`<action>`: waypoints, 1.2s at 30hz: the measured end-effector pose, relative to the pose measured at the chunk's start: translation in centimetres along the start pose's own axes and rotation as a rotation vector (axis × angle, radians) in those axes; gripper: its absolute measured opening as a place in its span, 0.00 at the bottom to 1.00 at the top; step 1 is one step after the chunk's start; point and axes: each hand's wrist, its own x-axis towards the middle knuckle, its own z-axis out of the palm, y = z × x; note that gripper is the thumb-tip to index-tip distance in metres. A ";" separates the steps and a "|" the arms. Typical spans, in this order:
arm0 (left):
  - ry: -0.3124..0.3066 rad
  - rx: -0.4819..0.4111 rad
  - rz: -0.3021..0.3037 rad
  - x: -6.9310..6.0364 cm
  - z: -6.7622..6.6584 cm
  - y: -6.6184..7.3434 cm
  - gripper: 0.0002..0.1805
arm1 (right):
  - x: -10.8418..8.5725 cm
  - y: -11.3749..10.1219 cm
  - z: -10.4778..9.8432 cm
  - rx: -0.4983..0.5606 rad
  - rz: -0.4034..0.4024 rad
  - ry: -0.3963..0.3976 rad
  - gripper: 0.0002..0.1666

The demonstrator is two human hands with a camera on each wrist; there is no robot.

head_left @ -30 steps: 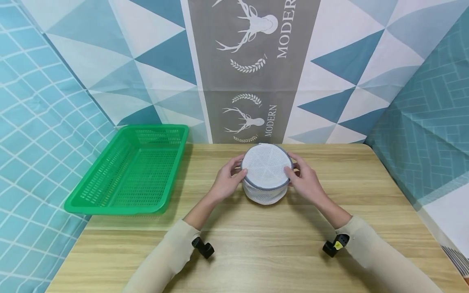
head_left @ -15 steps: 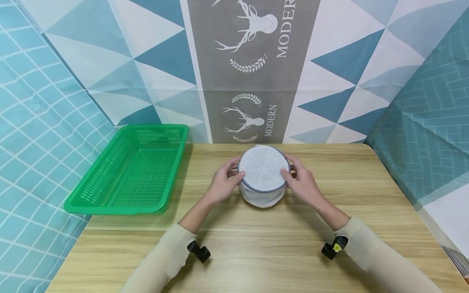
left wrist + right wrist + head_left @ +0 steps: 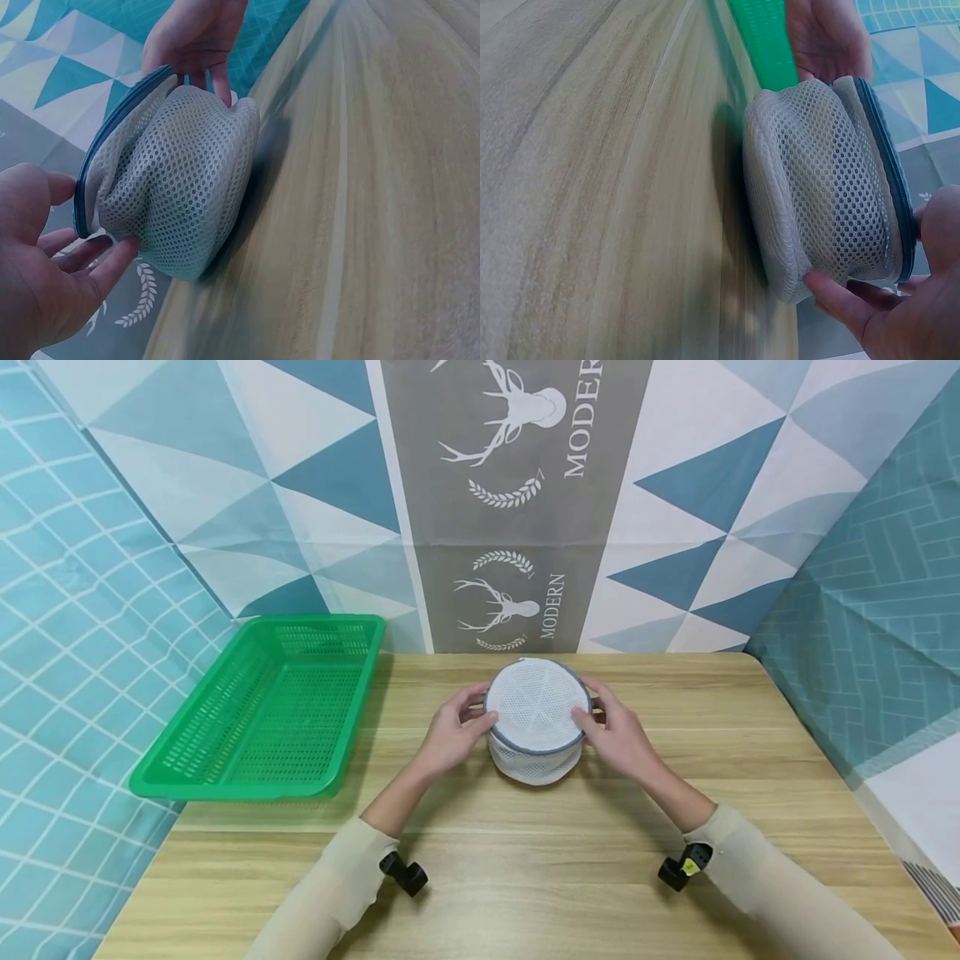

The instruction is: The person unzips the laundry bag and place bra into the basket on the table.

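A round white mesh laundry bag (image 3: 537, 706) with a grey-blue zipped rim is at the middle back of the wooden table, its top tilted toward me. My left hand (image 3: 453, 731) holds its left rim, thumb on the top edge and fingers behind and below. On the opposite side my right hand (image 3: 618, 731) grips the rim the same way. The left wrist view shows the bag's soft, creased mesh side (image 3: 180, 165) close to the tabletop. In the right wrist view, fingers (image 3: 840, 300) touch its lower side. Whether its base fully rests on the wood, I cannot tell.
A green perforated plastic basket (image 3: 345, 760) stands at the back left of the table (image 3: 525, 877). Patterned wall coverings (image 3: 480, 510) rise right behind the table and along both sides.
Both hands have shifted the mesh bag slightly to the left and a little nearer to me. Their hold on the rim looks the same. The basket has not moved.
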 end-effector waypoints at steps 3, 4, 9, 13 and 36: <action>0.000 -0.041 -0.001 0.2 -0.2 0.1 0.29 | -0.1 -0.1 -0.2 -0.072 -0.028 0.013 0.40; 0.001 -0.054 0.000 0.3 -0.3 0.1 0.28 | -0.2 -0.1 -0.2 -0.097 -0.044 0.021 0.41; 0.018 -0.050 0.011 0.6 -1.0 0.2 0.27 | -0.4 -0.5 -0.4 -0.157 -0.128 0.052 0.39; 0.023 -0.027 0.020 0.9 -1.4 0.2 0.28 | -0.7 -0.9 -0.4 -0.154 -0.182 0.035 0.36; 0.027 0.054 0.007 1.4 -0.1 0.3 0.26 | -1.2 -0.7 0.4 -0.343 -0.264 -0.113 0.47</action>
